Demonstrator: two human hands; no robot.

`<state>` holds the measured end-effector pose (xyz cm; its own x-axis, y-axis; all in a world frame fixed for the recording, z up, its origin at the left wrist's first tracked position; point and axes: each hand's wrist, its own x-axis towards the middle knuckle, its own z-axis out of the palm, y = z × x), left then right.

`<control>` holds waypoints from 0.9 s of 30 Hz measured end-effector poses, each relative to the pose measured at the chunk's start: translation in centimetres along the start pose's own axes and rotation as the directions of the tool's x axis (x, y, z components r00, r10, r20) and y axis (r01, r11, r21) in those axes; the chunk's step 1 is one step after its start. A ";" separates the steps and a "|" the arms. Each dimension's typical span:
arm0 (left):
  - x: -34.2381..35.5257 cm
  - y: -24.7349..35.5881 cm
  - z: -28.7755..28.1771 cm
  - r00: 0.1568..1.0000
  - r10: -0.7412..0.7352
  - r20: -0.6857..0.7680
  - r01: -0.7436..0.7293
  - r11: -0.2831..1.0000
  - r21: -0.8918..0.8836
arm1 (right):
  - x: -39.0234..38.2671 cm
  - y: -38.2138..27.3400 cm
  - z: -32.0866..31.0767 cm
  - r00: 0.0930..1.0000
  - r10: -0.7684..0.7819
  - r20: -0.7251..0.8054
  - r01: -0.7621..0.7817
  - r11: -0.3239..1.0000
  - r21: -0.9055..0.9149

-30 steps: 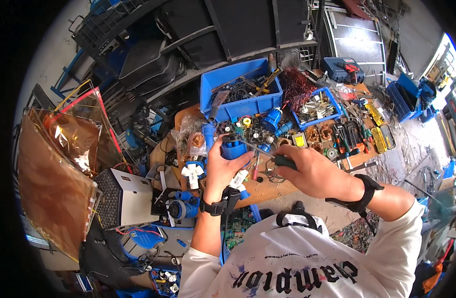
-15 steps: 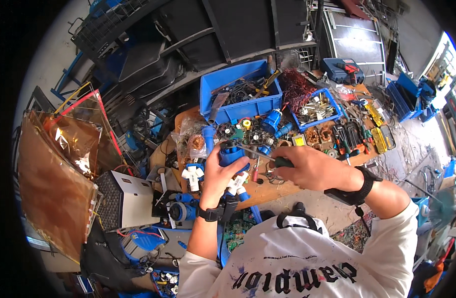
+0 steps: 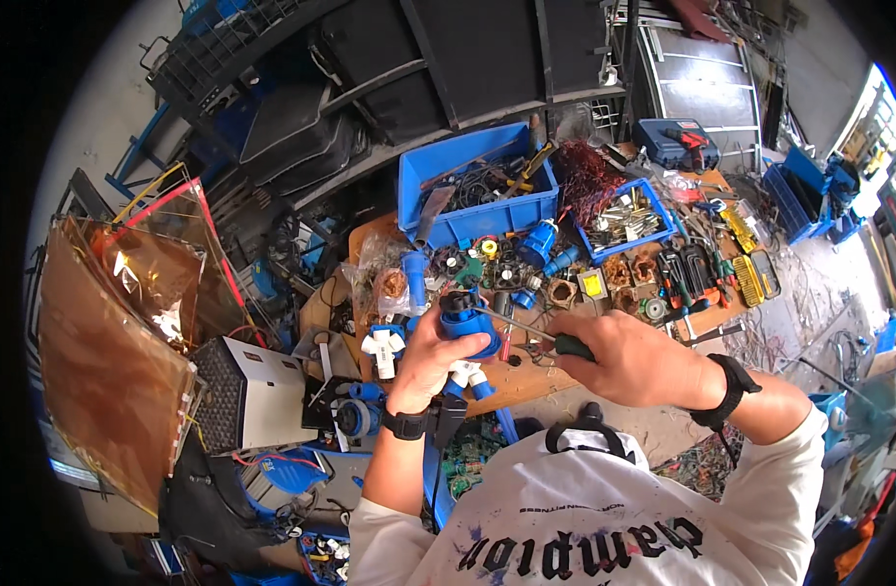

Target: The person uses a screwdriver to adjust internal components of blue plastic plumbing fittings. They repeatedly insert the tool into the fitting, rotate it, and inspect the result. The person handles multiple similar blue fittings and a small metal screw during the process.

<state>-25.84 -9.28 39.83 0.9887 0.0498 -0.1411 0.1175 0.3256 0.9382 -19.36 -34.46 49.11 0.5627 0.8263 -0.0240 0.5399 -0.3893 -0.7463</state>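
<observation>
My left hand point(image 3: 433, 361) is closed round a blue cylindrical fitting point(image 3: 467, 332) with a black top, held over the front of the cluttered wooden table point(image 3: 536, 381). My right hand point(image 3: 619, 356) grips the green handle of a screwdriver point(image 3: 575, 347), whose metal shaft reaches left to the fitting's top; the exact contact point is too small to tell. White branched fittings point(image 3: 382, 347) lie beside my left hand, with a blue pipe point(image 3: 415, 278) behind it and a red-handled tool point(image 3: 505, 349) between my hands.
A blue crate of cables point(image 3: 477, 220), a blue tray of metal parts point(image 3: 628, 223), a drill on its case point(image 3: 687, 142) and hand tools point(image 3: 702, 273) crowd the table. Copper-coloured panels point(image 3: 111, 361) and a white box point(image 3: 252, 391) stand at left. Wire scraps cover the floor at right.
Both my hands have come down the view with the fitting and screwdriver, and my right hand has also shifted a little to the right. Both grips are kept.
</observation>
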 end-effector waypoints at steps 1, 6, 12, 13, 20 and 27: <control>0.1 -0.1 0.1 1.000 0.004 -0.008 -0.004 1.000 0.022 | -0.2 -0.1 -0.1 1.000 0.015 0.006 -0.015 1.000 -0.013; 0.4 -0.2 2.0 0.998 0.035 -0.053 -0.023 0.979 0.202 | -0.7 0.0 -0.7 0.999 0.004 0.040 -0.003 1.000 -0.027; 1.7 0.1 4.5 0.989 0.146 -0.021 -0.124 0.896 0.427 | -1.5 0.3 -2.9 0.994 0.056 0.099 -0.055 0.998 -0.007; 2.0 -0.3 4.9 0.985 0.168 -0.047 -0.133 0.895 0.426 | -1.8 0.6 -3.1 0.993 0.058 0.102 -0.057 0.998 -0.008; 4.2 -3.6 8.5 0.916 0.373 -0.149 -0.222 0.779 0.586 | -4.9 4.1 -2.5 0.991 0.119 -0.065 -0.103 0.973 0.209; 5.8 -5.6 13.1 0.839 0.458 -0.292 -0.206 0.765 0.610 | -7.5 7.4 -2.7 0.983 0.176 -0.058 -0.138 0.902 0.408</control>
<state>-19.50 -23.19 37.91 0.8568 0.4666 0.2194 -0.0569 -0.3374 0.9396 -17.88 -44.64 45.55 0.6846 0.7195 -0.1166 0.1542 -0.2993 -0.9416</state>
